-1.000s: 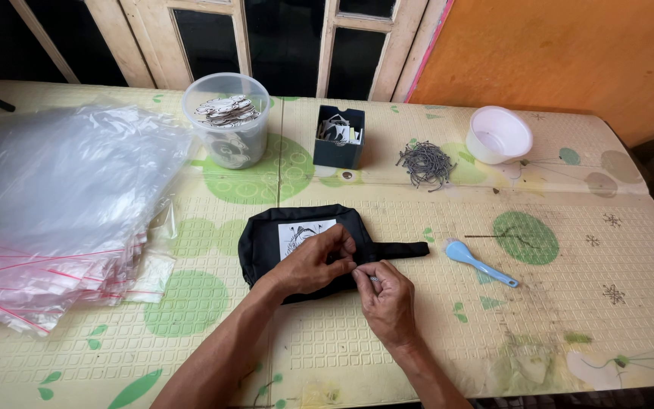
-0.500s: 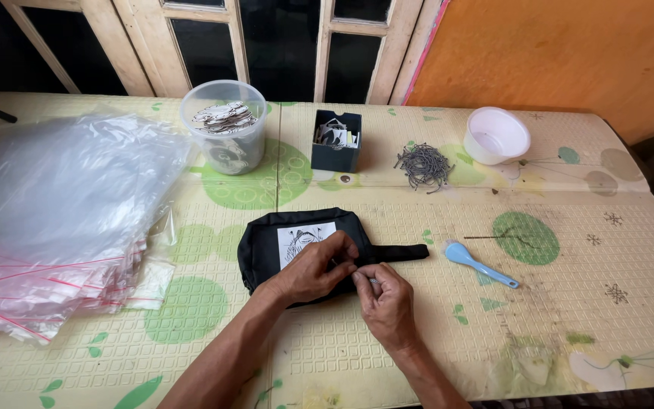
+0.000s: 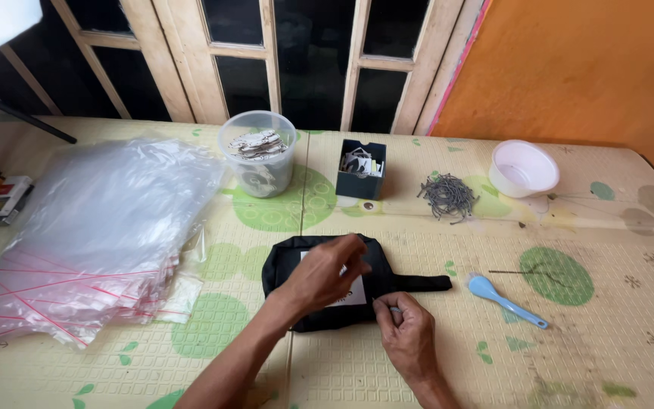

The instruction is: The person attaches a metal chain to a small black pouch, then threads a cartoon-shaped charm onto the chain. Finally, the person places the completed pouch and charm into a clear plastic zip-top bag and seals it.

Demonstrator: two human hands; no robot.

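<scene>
Two hands work over a small black fabric pouch [image 3: 319,291] lying flat near the front edge of the table [image 3: 607,356]. In the head view, the left hand [image 3: 325,274] hovers loosely curled above the pouch's white label [image 3: 351,294], while the right hand [image 3: 406,333] pinches something tiny, too small to identify. Such a small piece could probably slip and vanish against the patterned cloth, among the grey metal pins [image 3: 448,197].
</scene>
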